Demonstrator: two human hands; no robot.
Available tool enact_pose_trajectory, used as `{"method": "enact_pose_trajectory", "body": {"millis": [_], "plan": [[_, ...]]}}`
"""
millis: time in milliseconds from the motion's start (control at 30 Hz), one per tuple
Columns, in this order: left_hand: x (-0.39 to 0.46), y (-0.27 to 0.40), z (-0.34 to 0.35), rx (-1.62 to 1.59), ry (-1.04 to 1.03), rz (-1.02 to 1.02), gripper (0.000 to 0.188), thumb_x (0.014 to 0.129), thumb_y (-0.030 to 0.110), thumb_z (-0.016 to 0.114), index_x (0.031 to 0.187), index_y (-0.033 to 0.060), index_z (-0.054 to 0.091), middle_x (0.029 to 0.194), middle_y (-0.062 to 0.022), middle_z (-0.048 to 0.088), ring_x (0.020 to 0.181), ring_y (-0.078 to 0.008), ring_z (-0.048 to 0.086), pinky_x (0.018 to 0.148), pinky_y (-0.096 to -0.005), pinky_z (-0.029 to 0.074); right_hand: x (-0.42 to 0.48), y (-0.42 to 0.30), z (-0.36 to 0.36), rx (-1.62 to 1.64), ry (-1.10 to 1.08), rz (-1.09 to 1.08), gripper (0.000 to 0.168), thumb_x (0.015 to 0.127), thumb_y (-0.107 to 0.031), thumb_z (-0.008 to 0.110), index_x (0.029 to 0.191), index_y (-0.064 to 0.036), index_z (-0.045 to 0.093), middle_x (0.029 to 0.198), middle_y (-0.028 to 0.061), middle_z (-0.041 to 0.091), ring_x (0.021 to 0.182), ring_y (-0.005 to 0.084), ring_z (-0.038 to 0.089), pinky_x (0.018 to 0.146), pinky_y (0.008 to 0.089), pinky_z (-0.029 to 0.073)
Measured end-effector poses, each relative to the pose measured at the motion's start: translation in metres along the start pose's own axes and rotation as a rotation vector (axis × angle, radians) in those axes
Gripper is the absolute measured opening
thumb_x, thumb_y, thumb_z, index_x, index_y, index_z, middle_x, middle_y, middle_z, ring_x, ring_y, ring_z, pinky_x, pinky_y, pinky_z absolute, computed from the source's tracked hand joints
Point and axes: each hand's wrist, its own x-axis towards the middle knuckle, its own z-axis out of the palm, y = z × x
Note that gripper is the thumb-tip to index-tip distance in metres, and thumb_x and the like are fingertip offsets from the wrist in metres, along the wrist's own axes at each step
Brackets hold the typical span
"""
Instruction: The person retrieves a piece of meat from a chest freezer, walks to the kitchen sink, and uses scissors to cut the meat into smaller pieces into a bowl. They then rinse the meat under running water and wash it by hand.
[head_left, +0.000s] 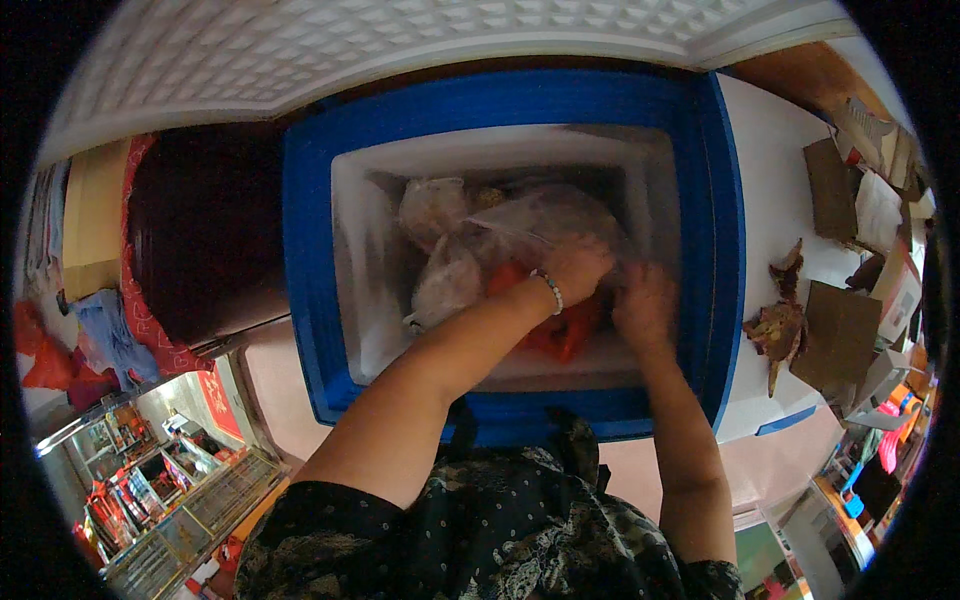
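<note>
A chest freezer with a blue rim (480, 97) stands open before me, frost on its pale inner walls. My left hand (581, 266), a bead bracelet at its wrist, reaches inside and has its fingers on a large clear plastic bag (555, 214). Close to its right, my right hand (645, 307) is blurred near the freezer's right inner wall; what its fingers touch cannot be made out. Below my left hand lies a red plastic bag (566, 337). Further left are a knotted, whitish plastic bag (446, 285) and another filled bag (433, 206).
The raised freezer lid (480, 30) shows its textured white underside along the far side. On the white surface to the right lie a dried, leaf-like brown piece (780, 330) and cardboard boxes (836, 334). A dark surface with a red patterned cloth edge (146, 315) adjoins the left side.
</note>
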Motion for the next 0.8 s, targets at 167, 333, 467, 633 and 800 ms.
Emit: {"method": "enact_pose_trajectory", "body": {"millis": [167, 333, 467, 633, 800], "plan": [[-0.01, -0.014, 0.01, -0.025, 0.117, 0.035, 0.017, 0.076, 0.015, 0.052, 0.088, 0.0099, 0.062, 0.095, -0.007, 0.059, 0.102, -0.0261, 0.053, 0.084, -0.0413, 0.045, 0.01, 0.003, 0.03, 0.088, 0.052, -0.063, 0.021, 0.082, -0.014, 0.049, 0.099, -0.006, 0.059, 0.104, 0.0161, 0.056, 0.096, 0.0365, 0.054, 0.083, 0.0466, 0.042], [-0.022, -0.037, -0.004, 0.035, 0.017, -0.062, 0.017, 0.075, 0.014, 0.053, 0.089, 0.0109, 0.062, 0.099, -0.0064, 0.058, 0.103, -0.026, 0.052, 0.085, -0.041, 0.045, 0.011, 0.012, 0.024, 0.215, 0.018, -0.021, 0.017, 0.082, -0.016, 0.053, 0.094, -0.006, 0.06, 0.097, 0.0162, 0.058, 0.088, 0.0371, 0.057, 0.076, 0.0445, 0.045], [-0.02, -0.04, 0.004, 0.082, 0.091, -0.068, 0.015, 0.075, 0.013, 0.053, 0.088, 0.0108, 0.062, 0.098, -0.0068, 0.058, 0.102, -0.0258, 0.053, 0.085, -0.0403, 0.046, 0.012, -0.002, 0.012, 0.181, 0.094, -0.051, 0.016, 0.081, -0.017, 0.055, 0.091, -0.006, 0.06, 0.096, 0.0167, 0.059, 0.087, 0.0366, 0.057, 0.078, 0.0463, 0.044], [-0.014, -0.034, 0.001, 0.025, 0.042, -0.038, 0.02, 0.076, 0.011, 0.052, 0.093, 0.0102, 0.063, 0.103, -0.0093, 0.057, 0.103, -0.0272, 0.052, 0.086, -0.0392, 0.046, 0.023, -0.004, 0.047, 0.184, 0.281, -0.205, 0.011, 0.079, -0.014, 0.058, 0.086, -0.006, 0.061, 0.089, 0.015, 0.059, 0.085, 0.0345, 0.056, 0.078, 0.0443, 0.044], [-0.028, -0.049, -0.003, -0.039, 0.002, -0.093, 0.024, 0.074, 0.009, 0.053, 0.097, 0.0082, 0.063, 0.108, -0.014, 0.056, 0.102, -0.03, 0.053, 0.086, -0.0398, 0.046, 0.025, -0.004, 0.041, 0.149, 0.186, -0.192, 0.012, 0.08, -0.016, 0.057, 0.087, -0.006, 0.061, 0.09, 0.0148, 0.059, 0.088, 0.0334, 0.055, 0.081, 0.0451, 0.042]]}}
